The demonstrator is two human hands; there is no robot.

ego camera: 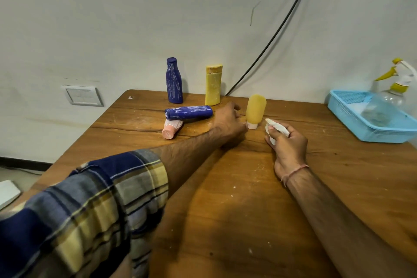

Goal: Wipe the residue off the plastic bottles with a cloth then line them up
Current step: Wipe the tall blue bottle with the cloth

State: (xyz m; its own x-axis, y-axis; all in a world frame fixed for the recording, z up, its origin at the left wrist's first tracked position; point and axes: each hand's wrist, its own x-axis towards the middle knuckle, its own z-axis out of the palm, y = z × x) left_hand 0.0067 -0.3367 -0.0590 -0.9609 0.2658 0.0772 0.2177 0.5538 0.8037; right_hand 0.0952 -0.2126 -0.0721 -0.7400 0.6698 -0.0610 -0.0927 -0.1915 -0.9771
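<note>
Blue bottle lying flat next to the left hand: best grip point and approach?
Grip the blue bottle mid-body, from above, fingers across its width. It lies flat, partly over the pink bottle, so ends are awkward. Left hand is nearest; right hand holds the cloth.

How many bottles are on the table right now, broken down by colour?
Blue: 2, blue upright bottle, blue lying bottle
Yellow: 2, yellow flat-cap bottle, yellow tube bottle standing on its cap
Pink: 1, pink bottle lying down
Clear: 1, spray bottle in the blue basket
Total: 6
</note>
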